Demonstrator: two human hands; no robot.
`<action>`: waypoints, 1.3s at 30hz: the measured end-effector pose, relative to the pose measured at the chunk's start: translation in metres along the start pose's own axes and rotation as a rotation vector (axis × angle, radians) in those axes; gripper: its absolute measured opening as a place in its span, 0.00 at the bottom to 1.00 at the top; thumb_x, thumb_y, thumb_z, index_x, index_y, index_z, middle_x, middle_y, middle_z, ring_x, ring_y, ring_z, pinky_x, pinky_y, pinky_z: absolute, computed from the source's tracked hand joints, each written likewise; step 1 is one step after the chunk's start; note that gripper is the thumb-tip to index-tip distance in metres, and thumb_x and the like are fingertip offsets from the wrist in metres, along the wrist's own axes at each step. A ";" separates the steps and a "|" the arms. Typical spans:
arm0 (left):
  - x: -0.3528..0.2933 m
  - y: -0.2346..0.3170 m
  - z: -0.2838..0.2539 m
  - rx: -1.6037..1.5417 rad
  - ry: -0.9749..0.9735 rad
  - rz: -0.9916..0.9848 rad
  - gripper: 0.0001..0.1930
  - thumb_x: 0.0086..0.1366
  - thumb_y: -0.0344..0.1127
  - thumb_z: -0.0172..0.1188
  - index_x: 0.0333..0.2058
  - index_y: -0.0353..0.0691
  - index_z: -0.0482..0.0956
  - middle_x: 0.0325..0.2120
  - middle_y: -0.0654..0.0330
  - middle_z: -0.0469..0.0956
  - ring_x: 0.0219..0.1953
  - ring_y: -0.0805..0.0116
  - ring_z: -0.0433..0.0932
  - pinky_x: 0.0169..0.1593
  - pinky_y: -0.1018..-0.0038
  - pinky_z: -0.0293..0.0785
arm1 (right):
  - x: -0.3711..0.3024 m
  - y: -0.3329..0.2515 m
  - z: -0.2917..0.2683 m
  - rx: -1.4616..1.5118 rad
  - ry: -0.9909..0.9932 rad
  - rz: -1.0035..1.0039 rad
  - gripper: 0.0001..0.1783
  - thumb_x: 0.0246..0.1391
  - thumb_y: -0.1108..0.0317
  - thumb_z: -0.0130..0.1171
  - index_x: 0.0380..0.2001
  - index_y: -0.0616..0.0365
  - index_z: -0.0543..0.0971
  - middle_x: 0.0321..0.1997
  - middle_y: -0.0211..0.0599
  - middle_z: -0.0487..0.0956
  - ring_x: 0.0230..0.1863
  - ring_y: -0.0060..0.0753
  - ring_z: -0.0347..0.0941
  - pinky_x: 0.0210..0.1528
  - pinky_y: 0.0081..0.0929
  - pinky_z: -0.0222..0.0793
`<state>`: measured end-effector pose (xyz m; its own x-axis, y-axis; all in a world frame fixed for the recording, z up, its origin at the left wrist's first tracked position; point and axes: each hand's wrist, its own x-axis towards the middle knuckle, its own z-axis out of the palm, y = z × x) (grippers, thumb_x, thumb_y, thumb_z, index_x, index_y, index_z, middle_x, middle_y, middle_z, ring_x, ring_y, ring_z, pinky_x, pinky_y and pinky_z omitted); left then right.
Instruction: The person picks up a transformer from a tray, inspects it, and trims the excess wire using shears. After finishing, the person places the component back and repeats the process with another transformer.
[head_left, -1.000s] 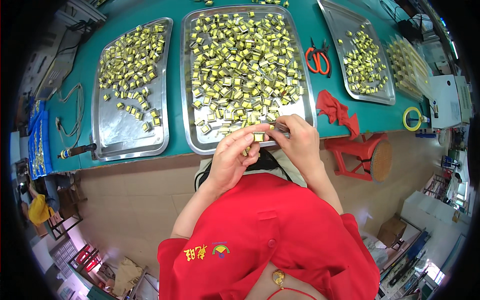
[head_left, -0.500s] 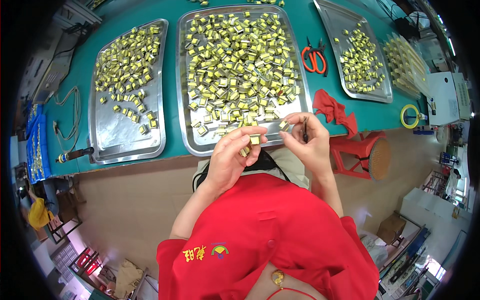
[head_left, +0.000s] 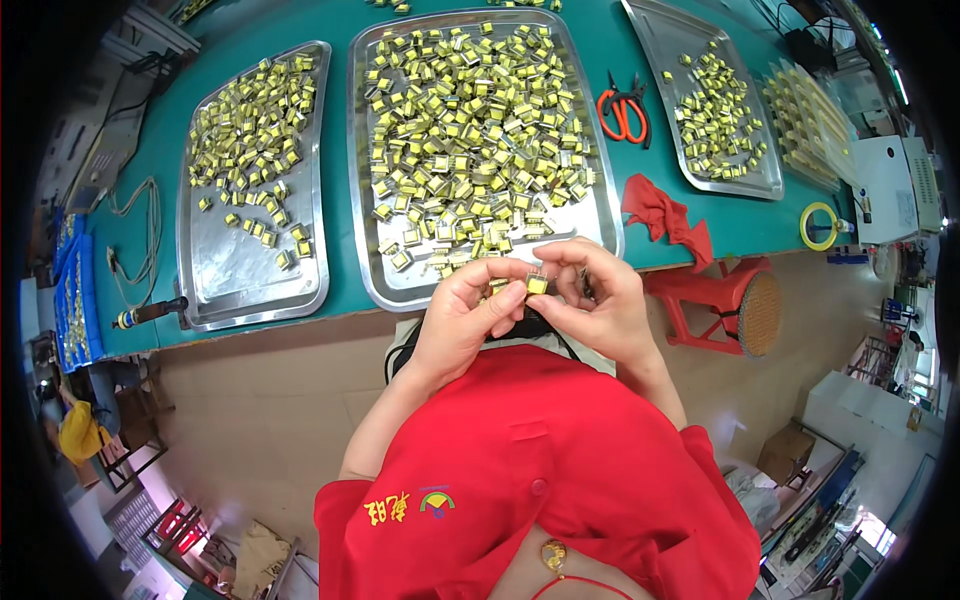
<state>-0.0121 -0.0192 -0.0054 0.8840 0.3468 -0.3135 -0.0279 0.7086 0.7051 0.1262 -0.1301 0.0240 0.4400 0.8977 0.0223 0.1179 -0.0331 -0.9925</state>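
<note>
In front of my body, at the near edge of the middle metal tray (head_left: 362,240), my two hands meet. Between their fingertips is a small yellow-taped transformer (head_left: 537,287) with metal pins. My right hand (head_left: 607,312) pinches it with thumb and finger. A thin dark tool (head_left: 588,284), its kind unclear, is tucked among the curled fingers of that hand. My left hand (head_left: 462,318) is closed, its thumb close to the same piece; another yellow transformer (head_left: 497,286) shows partly behind the thumb. Many similar transformers (head_left: 470,130) are heaped in the middle tray.
More transformers lie in a left tray (head_left: 225,290) and a right tray (head_left: 700,185). Orange-handled cutters (head_left: 625,115) and a red cloth (head_left: 665,215) rest between trays. A screwdriver-like tool (head_left: 150,312) lies front left; a red stool (head_left: 710,300) stands at right.
My right hand has moved left to meet my left hand, and its fingers have curled in. The transformer in front has turned, pins upward. The dark tool is now mostly hidden.
</note>
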 end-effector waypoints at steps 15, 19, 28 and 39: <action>0.001 -0.001 0.003 -0.105 0.002 0.018 0.11 0.64 0.29 0.53 0.45 0.35 0.72 0.26 0.65 0.72 0.22 0.82 0.64 0.23 0.86 0.58 | -0.005 0.014 -0.002 0.101 0.019 -0.059 0.16 0.42 0.85 0.60 0.38 0.66 0.74 0.39 0.33 0.72 0.23 0.09 0.58 0.24 0.09 0.51; 0.002 -0.004 0.000 -0.081 -0.017 0.022 0.11 0.64 0.29 0.53 0.44 0.35 0.73 0.27 0.66 0.71 0.22 0.83 0.63 0.23 0.86 0.57 | -0.004 0.016 -0.003 0.124 0.026 -0.068 0.16 0.42 0.86 0.60 0.38 0.66 0.74 0.39 0.34 0.72 0.23 0.09 0.58 0.24 0.09 0.51; 0.002 -0.004 0.002 0.020 0.029 0.093 0.12 0.64 0.29 0.53 0.46 0.36 0.72 0.25 0.68 0.70 0.22 0.84 0.61 0.23 0.87 0.56 | -0.004 0.008 -0.003 0.030 0.048 -0.091 0.18 0.41 0.85 0.61 0.40 0.65 0.76 0.34 0.30 0.70 0.23 0.09 0.58 0.24 0.09 0.52; 0.000 0.000 0.000 -0.139 -0.059 -0.029 0.15 0.67 0.33 0.48 0.51 0.35 0.70 0.29 0.65 0.74 0.22 0.83 0.62 0.22 0.88 0.55 | -0.002 0.002 0.003 -0.097 0.071 -0.081 0.18 0.40 0.80 0.65 0.39 0.62 0.77 0.26 0.24 0.65 0.23 0.11 0.56 0.23 0.10 0.48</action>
<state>-0.0119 -0.0189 -0.0054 0.9110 0.2916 -0.2915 -0.0629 0.7971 0.6005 0.1228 -0.1306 0.0212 0.4870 0.8660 0.1137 0.2392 -0.0071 -0.9709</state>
